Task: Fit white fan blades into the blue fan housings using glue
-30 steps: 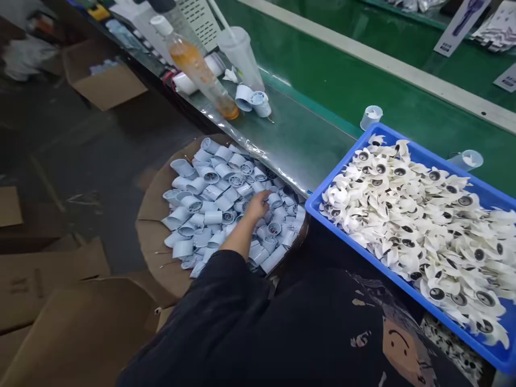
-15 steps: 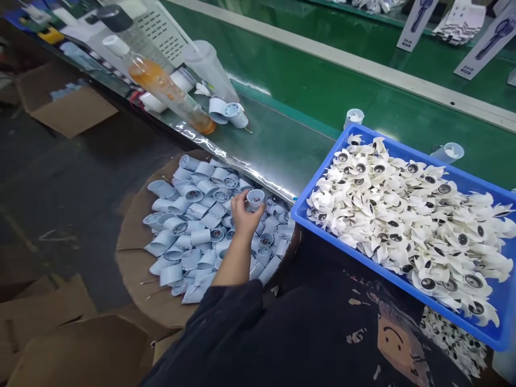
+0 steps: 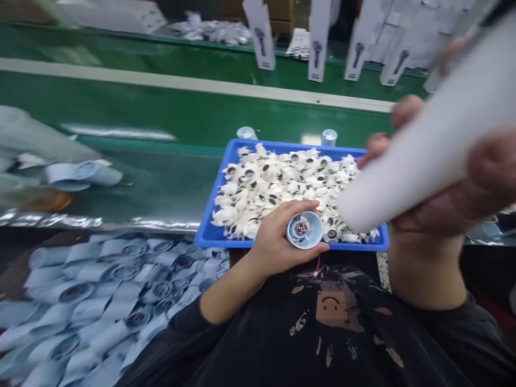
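Note:
My left hand (image 3: pixel 278 236) is closed around a light-blue round fan housing (image 3: pixel 305 230). Its open end faces up at me, showing spokes and a small motor core inside, and a thin red wire hangs below it. Close to the camera, my right hand (image 3: pixel 447 193) grips a long white cylinder (image 3: pixel 415 166) with a rounded lower end; it is tilted and its kind is unclear. That lower end points down toward the housing, apart from it. Just beyond both hands lies a blue tray (image 3: pixel 205 228) heaped with white fan blades (image 3: pixel 262 188) that have dark centres.
Many more light-blue housings (image 3: pixel 97 290) are piled at the lower left. Two housings stand on the green bench (image 3: pixel 173 113) behind the tray. Printed white boxes (image 3: pixel 318 48) line the far shelf. Blurred bottles and loose housings (image 3: pixel 80 174) lie on the left.
My left hand has carried a housing from the pile to in front of the tray. My right hand has come into view holding the white cylinder. The view has swung right.

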### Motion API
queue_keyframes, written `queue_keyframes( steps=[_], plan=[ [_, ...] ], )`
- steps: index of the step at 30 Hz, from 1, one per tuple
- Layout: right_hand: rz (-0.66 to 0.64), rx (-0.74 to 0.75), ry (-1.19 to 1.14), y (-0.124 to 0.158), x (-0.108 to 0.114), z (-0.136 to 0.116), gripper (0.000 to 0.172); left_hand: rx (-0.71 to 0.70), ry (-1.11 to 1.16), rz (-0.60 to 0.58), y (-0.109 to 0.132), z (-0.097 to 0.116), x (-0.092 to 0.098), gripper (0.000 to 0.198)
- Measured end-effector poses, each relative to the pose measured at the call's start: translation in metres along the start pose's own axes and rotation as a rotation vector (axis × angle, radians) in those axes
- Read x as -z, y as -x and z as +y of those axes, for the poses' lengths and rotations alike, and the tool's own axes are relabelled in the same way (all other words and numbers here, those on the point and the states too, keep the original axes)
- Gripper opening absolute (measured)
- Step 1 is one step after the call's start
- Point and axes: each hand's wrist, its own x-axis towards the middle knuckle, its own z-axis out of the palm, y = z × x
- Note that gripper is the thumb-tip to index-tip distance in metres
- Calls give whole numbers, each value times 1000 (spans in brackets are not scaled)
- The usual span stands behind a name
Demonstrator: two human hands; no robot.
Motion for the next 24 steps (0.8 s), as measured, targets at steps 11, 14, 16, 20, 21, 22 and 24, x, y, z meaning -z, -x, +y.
queue_keyframes(
  steps=[11,14,16,20,21,22,24],
  plan=[
    [45,374,-488,1,-10,14,55,44,41,-33,-22,33,-34,28],
    [-5,458,-446,0,-7,15,58,4,35,-31,-22,33,-34,26],
    [7,456,-418,1,-6,15,64,-7,26,-29,-21,34,-34,25],
    [38,395,-449,4,-9,11,71,-6,7,-28,-20,35,-32,25],
    [37,367,-453,5,-10,10,70,-9,9,-29,-20,36,-32,25],
    [41,338,-452,5,-10,10,69,-14,12,-29,-20,36,-32,25],
    [50,305,-449,5,-10,11,66,-23,18,-31,-19,35,-31,24]
  ],
)
